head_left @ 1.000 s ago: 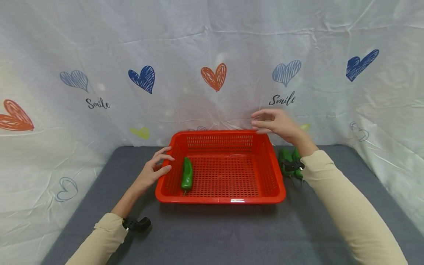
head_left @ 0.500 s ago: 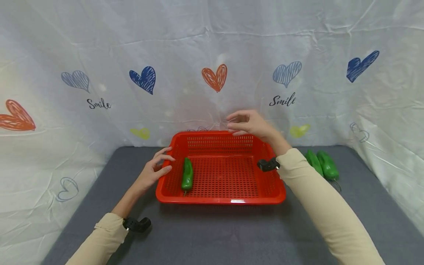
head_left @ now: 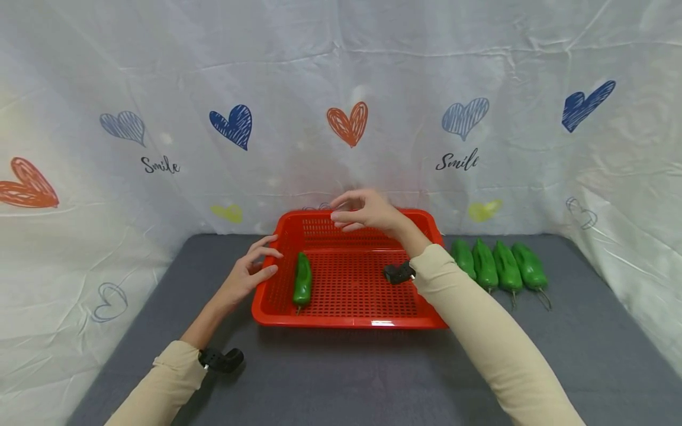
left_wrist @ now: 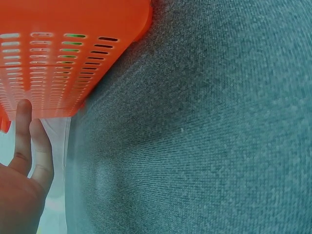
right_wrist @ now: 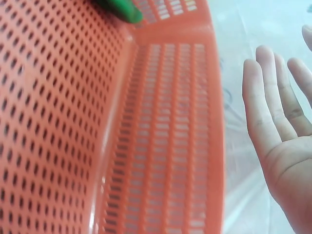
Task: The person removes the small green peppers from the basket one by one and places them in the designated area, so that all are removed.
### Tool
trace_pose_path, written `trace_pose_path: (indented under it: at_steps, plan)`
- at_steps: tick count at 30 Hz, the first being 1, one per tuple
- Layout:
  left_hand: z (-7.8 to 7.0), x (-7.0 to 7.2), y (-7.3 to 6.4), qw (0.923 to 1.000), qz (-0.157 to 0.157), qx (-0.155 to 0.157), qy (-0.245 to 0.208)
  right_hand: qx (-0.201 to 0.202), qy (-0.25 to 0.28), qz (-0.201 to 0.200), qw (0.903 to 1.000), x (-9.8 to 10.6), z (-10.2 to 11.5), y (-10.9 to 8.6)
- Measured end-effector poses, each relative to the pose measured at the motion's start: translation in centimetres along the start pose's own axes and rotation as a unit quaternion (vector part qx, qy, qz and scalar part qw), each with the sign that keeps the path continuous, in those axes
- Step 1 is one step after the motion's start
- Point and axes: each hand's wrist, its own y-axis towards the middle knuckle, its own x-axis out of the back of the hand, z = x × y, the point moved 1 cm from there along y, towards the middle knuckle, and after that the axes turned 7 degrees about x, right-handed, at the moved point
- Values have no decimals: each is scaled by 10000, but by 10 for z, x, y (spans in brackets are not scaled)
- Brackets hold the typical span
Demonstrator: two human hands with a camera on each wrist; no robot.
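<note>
A red plastic basket [head_left: 354, 322] with slotted walls stands on the table. One green chili pepper [head_left: 302, 281] lies inside it along the left wall, its stem toward the front. My left hand [head_left: 247, 272] rests on the basket's left rim with fingers spread; in the left wrist view two of its fingers [left_wrist: 41, 146] touch or nearly touch the outer wall. Above the back part of the basket hovers my right hand [head_left: 367, 212], fingers loosely bent with nothing between them. The right wrist view shows this empty right hand [right_wrist: 282, 117] beside the basket's rim, apart from it.
Several green chili peppers [head_left: 507, 269] lie side by side on the grey table cloth [head_left: 341, 378], right of the basket. A white curtain [head_left: 293, 71] printed with hearts hangs behind the table.
My right hand has travelled left from the basket's back right corner to above its back middle, uncovering the row of peppers at right. The left hand stays put.
</note>
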Motion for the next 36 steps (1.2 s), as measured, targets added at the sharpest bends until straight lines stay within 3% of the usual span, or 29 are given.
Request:
trace_pose_path:
  at_steps: [13, 36]
  plan:
    - [-1, -1, 2, 9999, -24, 133, 33, -224, 177, 383, 9989, -39, -22, 18]
    - [-1, 0, 1, 9999, -38, 143, 66, -1332, 115, 413, 9902, -52, -62, 19]
